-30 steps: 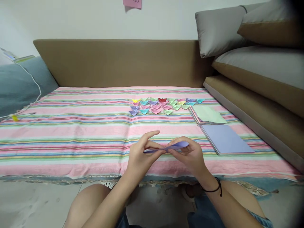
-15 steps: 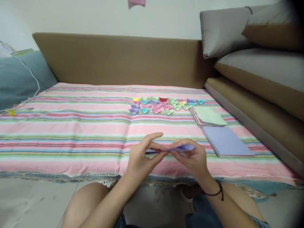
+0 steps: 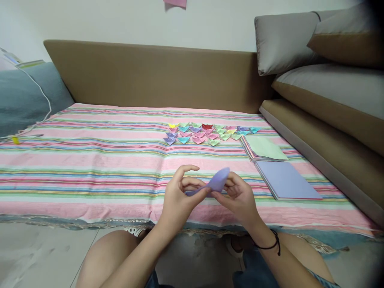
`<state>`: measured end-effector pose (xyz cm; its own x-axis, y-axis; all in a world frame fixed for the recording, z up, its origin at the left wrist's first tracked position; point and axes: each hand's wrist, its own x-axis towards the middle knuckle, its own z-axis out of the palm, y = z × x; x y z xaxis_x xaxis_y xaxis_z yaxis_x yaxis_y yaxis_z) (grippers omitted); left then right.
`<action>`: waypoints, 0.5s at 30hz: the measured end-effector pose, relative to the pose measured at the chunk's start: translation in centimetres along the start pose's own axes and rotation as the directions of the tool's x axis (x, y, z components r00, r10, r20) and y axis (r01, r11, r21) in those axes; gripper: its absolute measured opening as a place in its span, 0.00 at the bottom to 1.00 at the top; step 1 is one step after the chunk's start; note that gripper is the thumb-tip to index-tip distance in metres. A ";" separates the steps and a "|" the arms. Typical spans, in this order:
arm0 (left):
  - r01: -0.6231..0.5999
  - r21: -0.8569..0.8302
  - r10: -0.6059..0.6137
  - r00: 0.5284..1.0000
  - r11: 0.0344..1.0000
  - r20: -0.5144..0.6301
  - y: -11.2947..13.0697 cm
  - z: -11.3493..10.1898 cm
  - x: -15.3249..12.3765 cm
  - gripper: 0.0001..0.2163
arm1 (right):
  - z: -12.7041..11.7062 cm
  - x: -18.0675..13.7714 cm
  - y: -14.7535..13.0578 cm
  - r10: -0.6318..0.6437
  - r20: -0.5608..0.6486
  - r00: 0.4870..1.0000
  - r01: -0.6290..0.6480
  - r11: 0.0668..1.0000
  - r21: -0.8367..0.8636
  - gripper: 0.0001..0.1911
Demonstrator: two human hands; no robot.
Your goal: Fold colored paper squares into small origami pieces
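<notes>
Left hand [image 3: 180,196]: purple paper [image 3: 220,180] is pinched between thumb and fingers.
Right hand [image 3: 241,195]: curled at its edge; whether it is gripped cannot be told.
Purple paper: held above the striped cloth [image 3: 90,162].

A brown sofa backrest [image 3: 156,76] stands along an off-white wall [image 3: 120,22], which is brighter at the upper left. A pink striped cloth [image 3: 90,162] covers the seat between a blue-gray armrest [image 3: 30,94] and stacked gray-and-brown cushions [image 3: 333,92]. Pale tiled floor [image 3: 39,252] shows below.
</notes>
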<state>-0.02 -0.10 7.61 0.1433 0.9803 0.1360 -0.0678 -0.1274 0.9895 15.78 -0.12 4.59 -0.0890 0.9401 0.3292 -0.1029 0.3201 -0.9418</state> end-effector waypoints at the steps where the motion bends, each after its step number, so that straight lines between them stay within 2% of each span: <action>1: 0.044 -0.050 -0.044 0.999 0.998 -0.005 -0.2 0.0 0.1 0.19 | 0.1 0.0 0.1 0.043 0.016 0.999 -0.044 0.999 0.022 0.12; 4: 0.123 -0.131 -0.124 0.992 0.984 0.005 -0.7 0.0 0.6 0.19 | 0.2 0.1 0.3 0.155 0.004 0.988 -0.155 0.985 0.077 0.16; 9: 0.172 -0.129 -0.171 0.985 0.977 0.016 -1.1 0.1 1.0 0.20 | 0.0 0.3 0.1 0.290 -0.079 0.954 -0.274 0.947 0.169 0.23; 15: 0.217 -0.240 -0.224 0.975 0.946 -0.003 -1.8 0.3 0.9 0.21 | 0.4 0.4 0.6 0.379 -0.186 0.906 -0.306 0.893 0.329 0.26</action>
<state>0.50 0.97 5.98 0.1523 0.9843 -0.0894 -0.2697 0.1284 0.9543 15.27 0.37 4.21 0.0648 0.9953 -0.0714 -0.3903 -0.0405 -0.9198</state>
